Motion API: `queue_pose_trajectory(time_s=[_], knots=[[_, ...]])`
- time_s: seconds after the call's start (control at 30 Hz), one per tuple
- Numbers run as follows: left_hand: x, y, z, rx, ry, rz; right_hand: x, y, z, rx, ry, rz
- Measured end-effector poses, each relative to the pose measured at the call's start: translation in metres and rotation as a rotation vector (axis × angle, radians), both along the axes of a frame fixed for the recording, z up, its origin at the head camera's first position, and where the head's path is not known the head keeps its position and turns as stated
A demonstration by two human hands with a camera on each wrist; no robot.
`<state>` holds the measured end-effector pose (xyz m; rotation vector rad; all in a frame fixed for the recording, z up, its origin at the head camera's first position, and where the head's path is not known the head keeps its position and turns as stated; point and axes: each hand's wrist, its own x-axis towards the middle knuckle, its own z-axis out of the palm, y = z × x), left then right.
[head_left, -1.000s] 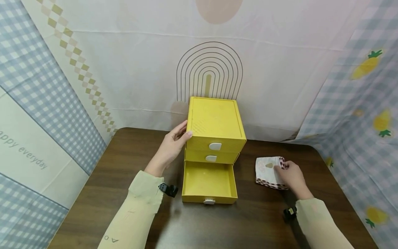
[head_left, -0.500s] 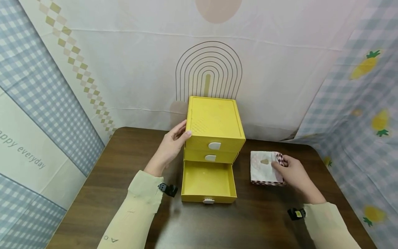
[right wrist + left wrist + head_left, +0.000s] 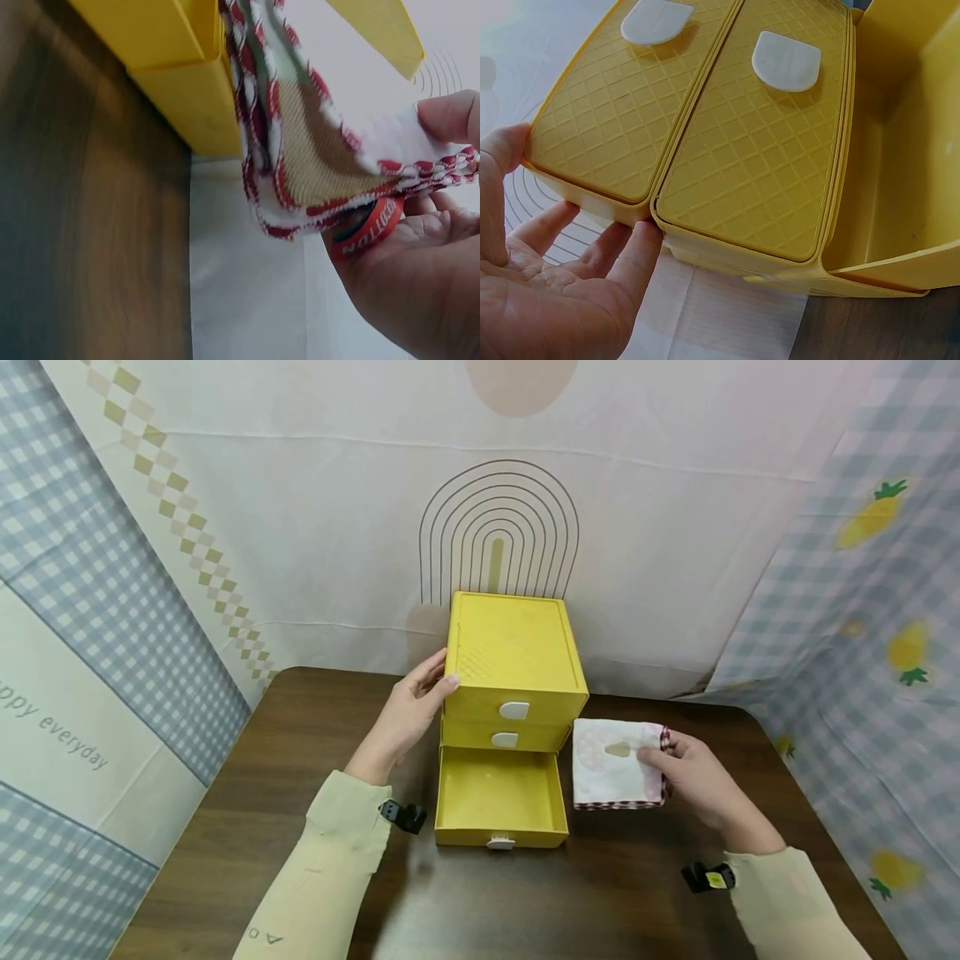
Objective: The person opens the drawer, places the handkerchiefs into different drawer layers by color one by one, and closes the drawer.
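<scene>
A yellow drawer unit (image 3: 517, 639) stands at the middle of the table, its bottom drawer (image 3: 536, 839) pulled out with a bare floor showing. My left hand (image 3: 401, 720) rests at its left side, thumb at the top front edge and fingertips (image 3: 639, 244) against the side wall. Between thumb and fingers, my right hand (image 3: 701, 785) pinches a folded white cloth (image 3: 611, 768) with a red-and-white stitched border. The cloth hangs beside the open drawer, and a red label (image 3: 369, 231) pokes out at its edge in the right wrist view.
White tabs (image 3: 513, 710) mark the fronts of the two closed upper drawers. Brown wooden tabletop (image 3: 495, 902) lies around the unit. A printed white curtain (image 3: 337, 527) hangs right behind it, and checked fabric (image 3: 810, 652) borders the right side.
My right hand has lifted the folded cloth and carried it left, up to the drawer unit. My left hand stays at the unit's side.
</scene>
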<state>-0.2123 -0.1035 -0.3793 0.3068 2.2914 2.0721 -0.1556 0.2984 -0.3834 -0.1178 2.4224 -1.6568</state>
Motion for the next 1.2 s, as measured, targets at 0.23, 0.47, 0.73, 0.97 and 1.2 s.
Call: queue_pose_trajectory(time_s=[0.23,0.47,0.73,0.97,1.2], knots=[[0.001,0.0,0.001,0.003,0.008,-0.001,0.002,-0.007,0.0,-0.107,-0.008,0.103],[0.001,0.0,0.002,0.011,-0.013,0.005,-0.001,-0.031,-0.003,-0.149,-0.054,0.145],[0.0,0.001,0.001,0.008,-0.009,0.017,-0.006,-0.08,-0.02,-0.222,-0.126,0.156],[0.001,0.001,-0.002,-0.001,-0.023,0.019,-0.006,-0.125,-0.037,-0.27,-0.115,0.118],[0.005,0.001,0.003,0.002,-0.016,0.004,-0.006,-0.155,-0.05,-0.266,-0.138,0.104]])
